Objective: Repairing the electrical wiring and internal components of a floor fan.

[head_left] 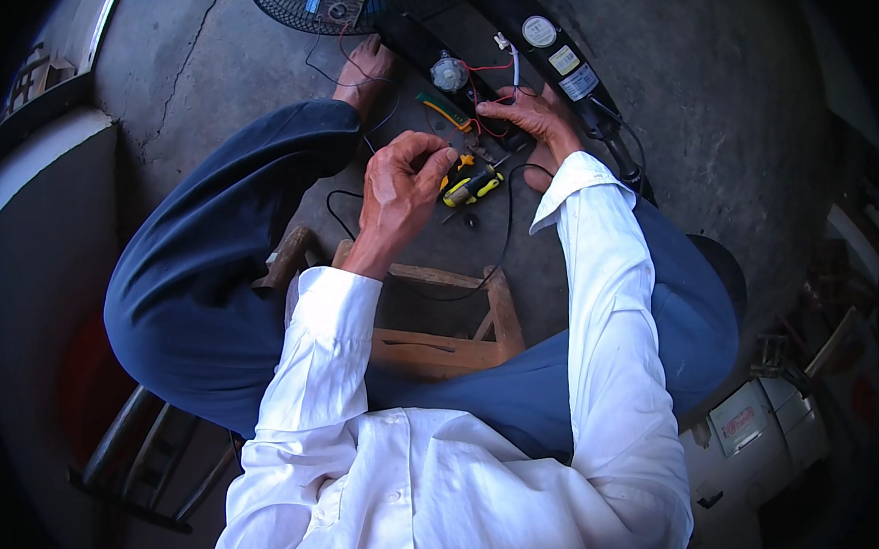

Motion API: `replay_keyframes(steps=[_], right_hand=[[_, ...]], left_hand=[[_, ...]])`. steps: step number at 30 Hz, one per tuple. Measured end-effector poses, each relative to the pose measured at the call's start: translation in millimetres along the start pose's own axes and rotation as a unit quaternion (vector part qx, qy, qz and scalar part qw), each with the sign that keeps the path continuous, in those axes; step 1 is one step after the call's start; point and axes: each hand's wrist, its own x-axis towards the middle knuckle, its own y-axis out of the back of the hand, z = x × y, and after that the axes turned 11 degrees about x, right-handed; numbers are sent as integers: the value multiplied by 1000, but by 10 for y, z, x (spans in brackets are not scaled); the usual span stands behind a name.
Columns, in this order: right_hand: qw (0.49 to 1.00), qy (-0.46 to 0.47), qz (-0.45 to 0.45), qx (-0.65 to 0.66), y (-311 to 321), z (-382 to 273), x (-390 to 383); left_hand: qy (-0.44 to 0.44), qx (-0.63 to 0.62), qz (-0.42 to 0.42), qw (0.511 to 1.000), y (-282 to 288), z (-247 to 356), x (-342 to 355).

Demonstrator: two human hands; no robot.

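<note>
thin red wires [490, 68] run between the parts of an opened appliance on the concrete floor, with the right hand [539, 118] right at them. its thumb and fingers are partly bent; i cannot tell whether they grip a wire or only touch it. the wires lead by a long black housing [400, 36] carrying a round greyish part [448, 73]. a white cable [516, 68] ending in a white connector [501, 41] stands just above the hand, beside a larger black casing [513, 10] with pale stickers.

the left hand [400, 178] is held nearer the body, fingers curled in, thumb tip close to or against the forefinger; whether something small is pinched there cannot be told. just to its right lie a yellow-and-black screwdriver [474, 188] and, partly hidden, other tools. a green-and-orange-handled tool [443, 112] lies between the hands and the housing.

farther out are a bare foot [368, 77], a black fan grille [285, 3] and, nearer the body, a wooden stool [436, 346].
</note>
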Motion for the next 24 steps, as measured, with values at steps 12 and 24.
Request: replay_keyframes(steps=[12,24], right_hand=[[997,50,-25,55,-39,169,76],[866,256,424,-67,-744,470,-394]], left_hand=[[-6,0,6,1000,46,26,-30],[-9,3,20,1000,15,-52,-7]])
